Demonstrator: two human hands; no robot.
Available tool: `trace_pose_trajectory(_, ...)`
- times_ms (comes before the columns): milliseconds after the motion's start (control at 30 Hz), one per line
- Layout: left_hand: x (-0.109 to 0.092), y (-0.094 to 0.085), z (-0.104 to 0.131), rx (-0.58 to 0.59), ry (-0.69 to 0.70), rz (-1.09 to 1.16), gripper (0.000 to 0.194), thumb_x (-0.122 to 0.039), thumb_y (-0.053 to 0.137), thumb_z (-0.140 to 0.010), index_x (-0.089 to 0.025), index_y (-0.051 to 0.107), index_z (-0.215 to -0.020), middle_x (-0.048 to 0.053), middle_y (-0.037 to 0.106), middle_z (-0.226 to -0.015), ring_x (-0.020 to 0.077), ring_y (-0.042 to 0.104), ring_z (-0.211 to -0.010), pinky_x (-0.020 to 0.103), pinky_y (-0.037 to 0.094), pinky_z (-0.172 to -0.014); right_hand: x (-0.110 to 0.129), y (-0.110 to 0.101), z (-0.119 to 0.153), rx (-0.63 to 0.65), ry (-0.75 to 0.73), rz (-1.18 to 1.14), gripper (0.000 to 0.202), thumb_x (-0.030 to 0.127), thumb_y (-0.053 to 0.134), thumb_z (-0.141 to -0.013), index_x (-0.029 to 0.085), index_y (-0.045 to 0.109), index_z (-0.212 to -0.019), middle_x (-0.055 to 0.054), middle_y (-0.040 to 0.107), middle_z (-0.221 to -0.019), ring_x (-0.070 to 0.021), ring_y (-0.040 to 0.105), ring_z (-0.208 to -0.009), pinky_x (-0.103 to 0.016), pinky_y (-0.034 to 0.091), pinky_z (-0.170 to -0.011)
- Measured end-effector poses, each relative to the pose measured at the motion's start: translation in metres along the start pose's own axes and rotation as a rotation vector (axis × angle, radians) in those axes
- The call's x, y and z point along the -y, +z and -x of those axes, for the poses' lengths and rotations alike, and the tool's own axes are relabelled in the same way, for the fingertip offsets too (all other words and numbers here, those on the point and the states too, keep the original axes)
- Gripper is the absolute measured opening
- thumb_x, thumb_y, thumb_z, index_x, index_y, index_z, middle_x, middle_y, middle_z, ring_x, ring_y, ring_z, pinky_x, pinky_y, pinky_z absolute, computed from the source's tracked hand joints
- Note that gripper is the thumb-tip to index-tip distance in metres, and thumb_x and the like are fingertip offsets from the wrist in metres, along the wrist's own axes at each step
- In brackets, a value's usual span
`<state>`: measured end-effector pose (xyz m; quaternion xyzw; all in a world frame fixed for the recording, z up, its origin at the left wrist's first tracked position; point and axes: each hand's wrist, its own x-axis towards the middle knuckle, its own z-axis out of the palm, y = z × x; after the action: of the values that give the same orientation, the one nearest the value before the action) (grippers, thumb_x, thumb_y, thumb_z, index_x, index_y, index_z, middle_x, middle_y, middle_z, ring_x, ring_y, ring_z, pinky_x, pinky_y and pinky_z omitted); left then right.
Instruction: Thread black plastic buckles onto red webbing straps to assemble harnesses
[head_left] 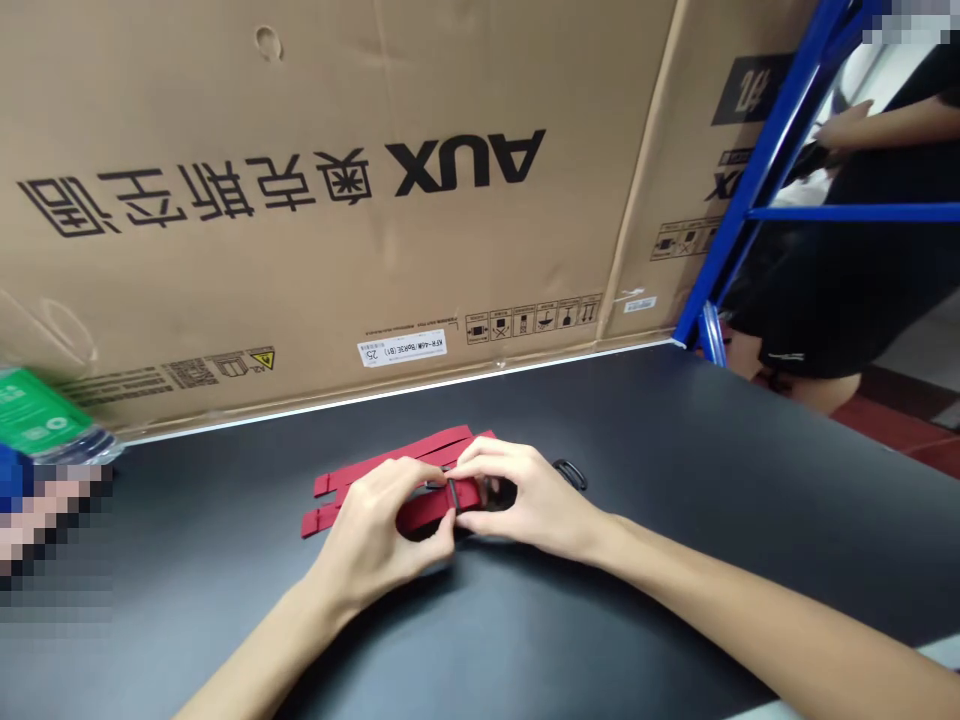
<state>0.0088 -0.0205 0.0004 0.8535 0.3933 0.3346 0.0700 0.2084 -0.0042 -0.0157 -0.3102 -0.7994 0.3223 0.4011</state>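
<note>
My left hand [375, 520] is closed in a pinch on a red strap [424, 512], its thumb and forefinger meeting close to a black slide buckle [454, 494]. From the other side my right hand [536, 495] pinches the same buckle, where the strap passes through in a loop. More red straps [397, 460] lie flat on the table just behind my hands, their folded ends pointing left. A second black buckle [570, 474] rests on the table beyond my right hand. My fingers partly hide the strap and the held buckle.
A large cardboard box [337, 270] stands along the back of the black table [675, 480]. At the left edge is a bottle with a green label [41, 415]. A blue metal frame [731, 190] rises at the right, with a person [862, 230] behind it.
</note>
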Motion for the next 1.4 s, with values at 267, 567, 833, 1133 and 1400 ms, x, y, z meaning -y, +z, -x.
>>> trace_pose_trajectory(267, -0.006, -0.009, -0.004, 0.087, 0.227, -0.308, 0.01, -0.019, 0.05, -0.07, -0.021, 0.053, -0.08, 0.003, 0.064, -0.071, 0.0202, 0.057, -0.061, 0.032, 0.047, -0.061, 0.004, 0.0, 0.0, -0.014, -0.14, 0.254, 0.025, 0.015, 0.075, -0.065, 0.021, 0.066, -0.087, -0.001, 0.069, -0.092, -0.0183, 0.062, -0.08, -0.034, 0.045, -0.082)
trace_pose_trajectory(567, 0.009, -0.019, -0.006, 0.114, 0.158, -0.294, 0.015, -0.029, 0.053, -0.081, -0.02, 0.059, -0.091, 0.006, 0.07, -0.086, 0.0213, 0.061, -0.071, 0.034, 0.049, -0.07, 0.001, -0.015, -0.004, 0.02, -0.019, 0.241, 0.021, 0.017, 0.075, -0.069, 0.022, 0.065, -0.087, -0.002, 0.065, -0.092, -0.018, 0.059, -0.08, -0.033, 0.047, -0.079)
trace_pose_trajectory(833, 0.011, -0.013, 0.0, 0.18, 0.015, -0.072, 0.03, -0.038, 0.046, -0.096, -0.023, 0.065, -0.113, 0.005, 0.075, -0.095, 0.0209, 0.068, -0.078, 0.033, 0.052, -0.077, 0.0, -0.014, -0.005, 0.043, 0.002, 0.035, 0.02, 0.034, 0.07, -0.085, 0.02, 0.067, -0.098, -0.005, 0.065, -0.096, -0.0173, 0.06, -0.082, -0.03, 0.05, -0.076)
trace_pose_trajectory(1133, 0.022, -0.023, -0.008, 0.05, 0.106, -0.295, 0.042, -0.031, 0.034, -0.101, -0.02, 0.07, -0.081, 0.006, 0.072, -0.086, 0.0186, 0.061, -0.073, 0.032, 0.047, -0.072, -0.01, -0.014, -0.005, -0.051, 0.053, 0.31, 0.019, 0.02, 0.052, -0.095, 0.02, 0.069, -0.088, -0.006, 0.066, -0.096, -0.0199, 0.062, -0.087, -0.036, 0.048, -0.083)
trace_pose_trajectory(1400, 0.039, -0.008, -0.003, 0.217, 0.008, -0.24, 0.033, -0.035, 0.04, -0.099, -0.023, 0.07, -0.105, 0.007, 0.072, -0.11, 0.0229, 0.065, -0.098, 0.036, 0.052, -0.087, -0.015, -0.016, -0.006, -0.096, 0.116, 0.417, 0.019, 0.013, 0.053, -0.091, 0.02, 0.068, -0.081, -0.007, 0.067, -0.094, -0.0215, 0.062, -0.09, -0.038, 0.048, -0.083)
